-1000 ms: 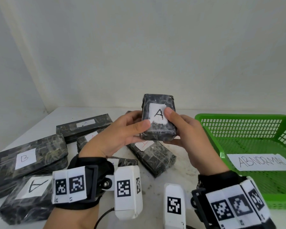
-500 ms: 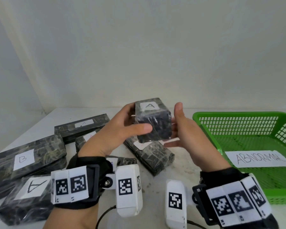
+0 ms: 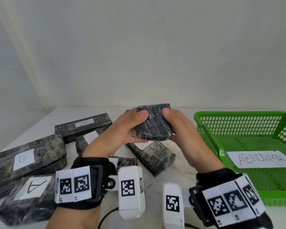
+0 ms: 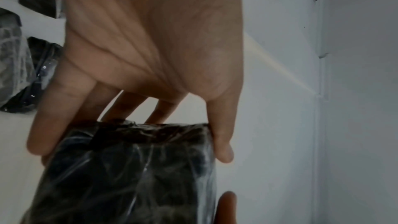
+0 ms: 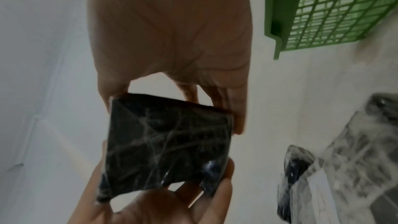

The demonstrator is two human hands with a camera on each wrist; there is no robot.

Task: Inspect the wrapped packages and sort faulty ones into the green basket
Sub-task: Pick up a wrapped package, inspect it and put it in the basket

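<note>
A small black package wrapped in clear film (image 3: pixel 153 123) (image 4: pixel 129 175) (image 5: pixel 168 144) is held up above the table between both hands, its plain dark end face toward me and no label showing. My left hand (image 3: pixel 127 128) (image 4: pixel 137 77) grips its left side, thumb on the upper corner. My right hand (image 3: pixel 177 126) (image 5: pixel 172 60) grips the right side, thumb on top. The green basket (image 3: pixel 205 129) (image 5: pixel 277 28) stands at the right with a paper reading ABNORMAL (image 3: pixel 262 160) lying in it.
Several more wrapped black packages lie on the white table: a long one labelled B (image 3: pixel 26 160), one labelled A (image 3: pixel 28 195) at the front left, another long one (image 3: pixel 82 125) behind, one (image 3: pixel 152 156) under my hands. A white wall rises close behind.
The package has been turned in my hands: its A label tipped up and away, and the plain dark end now faces me. Both thumbs have shifted onto its upper corners.
</note>
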